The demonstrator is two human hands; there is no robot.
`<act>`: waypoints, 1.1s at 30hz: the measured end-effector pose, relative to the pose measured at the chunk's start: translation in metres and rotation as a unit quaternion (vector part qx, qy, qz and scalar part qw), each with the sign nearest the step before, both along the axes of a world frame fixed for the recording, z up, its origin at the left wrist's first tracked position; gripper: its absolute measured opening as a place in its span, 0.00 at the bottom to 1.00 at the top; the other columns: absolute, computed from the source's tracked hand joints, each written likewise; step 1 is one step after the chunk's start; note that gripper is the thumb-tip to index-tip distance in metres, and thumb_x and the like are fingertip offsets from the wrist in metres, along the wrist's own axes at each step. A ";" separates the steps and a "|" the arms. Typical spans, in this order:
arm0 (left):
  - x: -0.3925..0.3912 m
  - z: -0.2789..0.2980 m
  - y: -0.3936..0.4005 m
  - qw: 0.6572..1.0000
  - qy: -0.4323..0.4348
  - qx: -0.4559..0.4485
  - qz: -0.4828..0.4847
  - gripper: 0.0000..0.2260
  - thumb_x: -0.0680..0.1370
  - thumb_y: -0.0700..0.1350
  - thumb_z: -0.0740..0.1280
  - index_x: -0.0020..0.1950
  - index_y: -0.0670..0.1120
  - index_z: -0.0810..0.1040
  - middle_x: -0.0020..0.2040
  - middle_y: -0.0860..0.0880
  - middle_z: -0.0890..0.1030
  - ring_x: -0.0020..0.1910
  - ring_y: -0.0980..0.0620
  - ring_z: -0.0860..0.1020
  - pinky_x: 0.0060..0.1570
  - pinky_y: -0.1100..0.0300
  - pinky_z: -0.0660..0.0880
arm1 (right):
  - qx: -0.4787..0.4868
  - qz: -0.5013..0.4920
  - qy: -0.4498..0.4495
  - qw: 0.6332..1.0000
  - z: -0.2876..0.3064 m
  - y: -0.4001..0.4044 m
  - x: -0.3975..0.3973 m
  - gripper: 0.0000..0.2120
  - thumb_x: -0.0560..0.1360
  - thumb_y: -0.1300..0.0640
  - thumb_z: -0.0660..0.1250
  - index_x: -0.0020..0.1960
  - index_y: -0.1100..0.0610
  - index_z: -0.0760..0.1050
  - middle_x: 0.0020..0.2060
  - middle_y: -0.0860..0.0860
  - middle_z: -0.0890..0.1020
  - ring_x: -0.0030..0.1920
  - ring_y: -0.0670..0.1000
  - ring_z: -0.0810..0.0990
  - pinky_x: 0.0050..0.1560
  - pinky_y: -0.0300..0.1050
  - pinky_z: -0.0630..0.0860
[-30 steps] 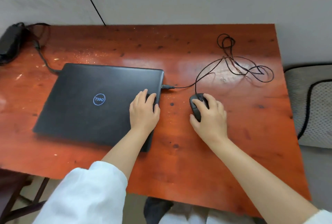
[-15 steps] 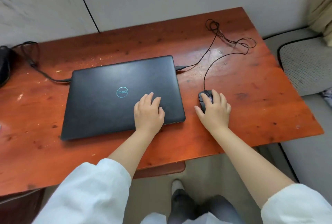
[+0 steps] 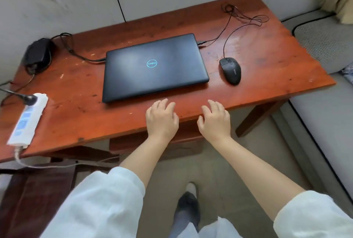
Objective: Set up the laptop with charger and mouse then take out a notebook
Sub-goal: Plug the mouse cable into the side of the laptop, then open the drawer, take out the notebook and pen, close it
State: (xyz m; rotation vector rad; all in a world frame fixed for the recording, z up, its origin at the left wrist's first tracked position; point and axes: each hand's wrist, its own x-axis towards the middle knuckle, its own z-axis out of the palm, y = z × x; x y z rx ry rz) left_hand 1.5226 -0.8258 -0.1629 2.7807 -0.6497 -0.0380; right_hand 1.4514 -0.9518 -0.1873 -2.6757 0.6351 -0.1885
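Note:
A closed black laptop [image 3: 154, 67] lies in the middle of the red-brown wooden table [image 3: 267, 62]. A charger cable runs into its left side from the black charger brick [image 3: 38, 54] at the table's far left corner. To the laptop's right sits a black wired mouse [image 3: 230, 70], and its cable [image 3: 246, 16] loops at the back and plugs into the laptop's right side. My left hand [image 3: 162, 118] and my right hand [image 3: 214, 119] hover over the table's front edge, fingers apart, holding nothing. No notebook is in view.
A white power strip [image 3: 26, 119] with a black plug in it lies on the table's left front part. A grey cushioned seat [image 3: 324, 46] stands to the right of the table. A dark wooden chair [image 3: 34, 195] is at lower left. My foot [image 3: 188, 203] is on the floor below.
Both hands have left the laptop lid and the mouse and pulled back to the table's front edge. The view has backed away and shows more floor and the power strip.

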 end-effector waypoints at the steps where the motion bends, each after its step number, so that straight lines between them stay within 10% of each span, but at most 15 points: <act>1: -0.009 -0.001 0.017 1.000 0.003 0.013 0.007 0.16 0.76 0.42 0.61 0.63 0.45 0.74 0.67 0.44 0.73 0.68 0.46 0.67 0.65 0.51 0.62 | 0.007 0.006 -0.002 1.000 -0.002 0.014 -0.009 0.14 0.73 0.61 0.64 0.57 0.66 0.75 0.65 0.63 0.73 0.66 0.61 0.69 0.63 0.58 0.67; 14: -0.058 -0.116 0.184 0.991 0.078 0.090 0.063 0.17 0.78 0.48 0.60 0.65 0.47 0.73 0.69 0.47 0.71 0.70 0.47 0.65 0.67 0.51 0.62 | -0.057 -0.011 0.081 0.995 -0.102 0.123 -0.072 0.12 0.50 0.68 0.78 0.31 0.66 0.78 0.36 0.64 0.85 0.31 0.61 0.82 0.28 0.48 0.79; 22: -0.020 -0.244 0.211 0.985 0.061 0.027 0.162 0.21 0.77 0.50 0.61 0.67 0.42 0.68 0.68 0.40 0.70 0.65 0.40 0.67 0.62 0.47 0.67 | -0.029 -0.091 0.117 0.989 -0.232 0.103 -0.029 0.22 0.77 0.52 0.59 0.64 0.65 0.66 0.65 0.62 0.71 0.64 0.62 0.68 0.61 0.57 0.69; 33: 0.041 -0.350 0.195 0.903 -0.089 -0.341 0.244 0.43 0.70 0.55 0.70 0.73 0.37 0.52 0.70 0.34 0.63 0.69 0.37 0.62 0.69 0.44 0.62 | 0.195 -0.228 -0.314 0.901 -0.336 0.071 0.035 0.55 0.65 0.48 0.75 0.72 0.69 0.42 0.74 0.63 0.50 0.75 0.58 0.48 0.73 0.45 0.44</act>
